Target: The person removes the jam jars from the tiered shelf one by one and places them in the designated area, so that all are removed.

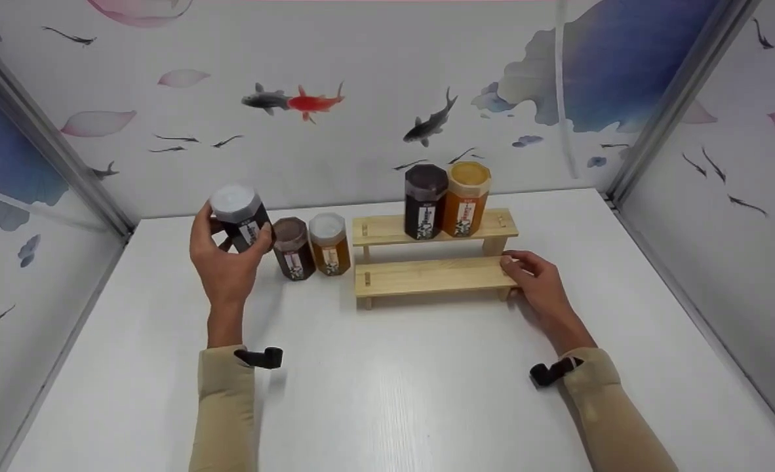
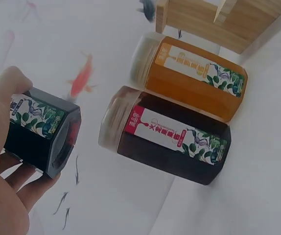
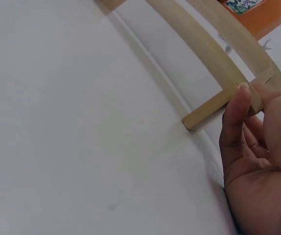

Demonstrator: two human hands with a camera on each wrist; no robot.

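The left hand (image 1: 230,269) grips a black jar with a white lid (image 1: 246,226), thumb on one side and fingers bent round the other, and holds it tilted above the bench (image 1: 387,393), towards its back left corner. The right hand (image 1: 541,285) pinches the right end of the lower shelf (image 1: 430,276) of a two-tier wooden stand (image 1: 384,229), its thumb on top and its other fingers bent close by. The stand is set near the back edge of the bench, a little right of its middle, with the upper tier to the rear. On the right half of that tier a dark jar (image 1: 425,200) and an orange jar (image 1: 469,208) stand upright side by side, the orange one nearer the right end. Between the left hand and the stand, also towards the back edge, a brown-lidded jar (image 1: 294,255) and an amber jar (image 1: 330,252) stand upright on the bench, the amber one just beside the stand's left end. Beyond the back edge rises a pale wall (image 1: 361,39) printed with a red fish (image 1: 315,103), dark fish and petals
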